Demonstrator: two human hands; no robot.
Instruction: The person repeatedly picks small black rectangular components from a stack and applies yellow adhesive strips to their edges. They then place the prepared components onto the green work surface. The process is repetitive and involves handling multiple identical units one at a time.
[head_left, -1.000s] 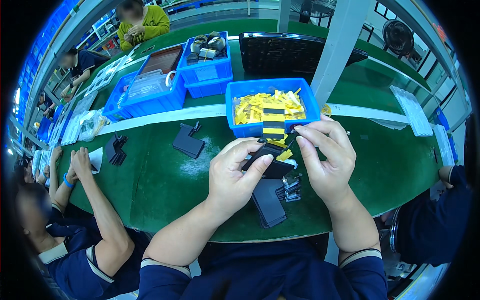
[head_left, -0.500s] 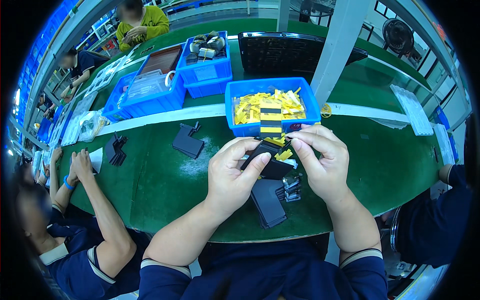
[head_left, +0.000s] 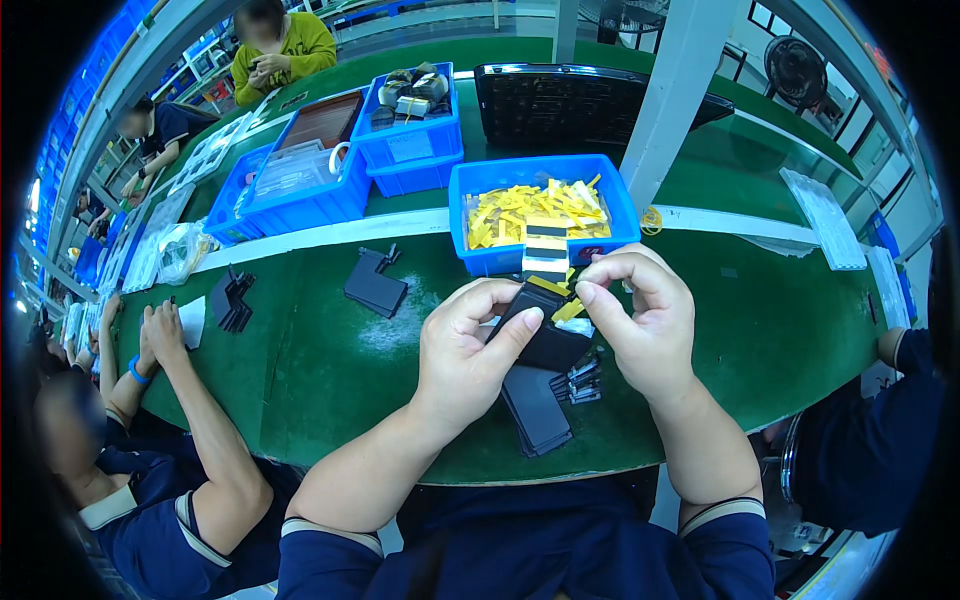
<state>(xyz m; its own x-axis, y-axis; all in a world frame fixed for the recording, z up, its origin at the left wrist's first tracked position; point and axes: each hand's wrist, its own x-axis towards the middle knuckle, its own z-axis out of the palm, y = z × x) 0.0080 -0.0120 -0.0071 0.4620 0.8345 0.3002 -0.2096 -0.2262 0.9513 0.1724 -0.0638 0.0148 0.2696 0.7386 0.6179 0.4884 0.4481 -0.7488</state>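
Observation:
My left hand (head_left: 465, 340) is closed around a flat black part (head_left: 550, 345), its thumb lying on the face. A yellow strip (head_left: 548, 285) runs along the upper edge of that part. At the strip's right end, the thumb and forefinger of my right hand (head_left: 645, 310) are pinched together; what sits between them is too small to make out. Just beyond stands a striped strip sheet (head_left: 545, 250) against the bin, with loose yellow strips (head_left: 568, 311) below it. Close to me, beneath my hands, lies a stack of black L-shaped parts (head_left: 540, 410) with dark connector ends.
A blue bin (head_left: 625, 215) full of yellow strips is in front of me. More black parts (head_left: 375, 285) lie to the left, near white powder on the green table (head_left: 320, 370). A grey post (head_left: 670, 110) rises behind the bin. A co-worker's hands (head_left: 160, 330) work at left.
The black part has tilted in my left hand, and the yellow strip on its upper edge now shows plainly. My right fingertips have shifted slightly left and down.

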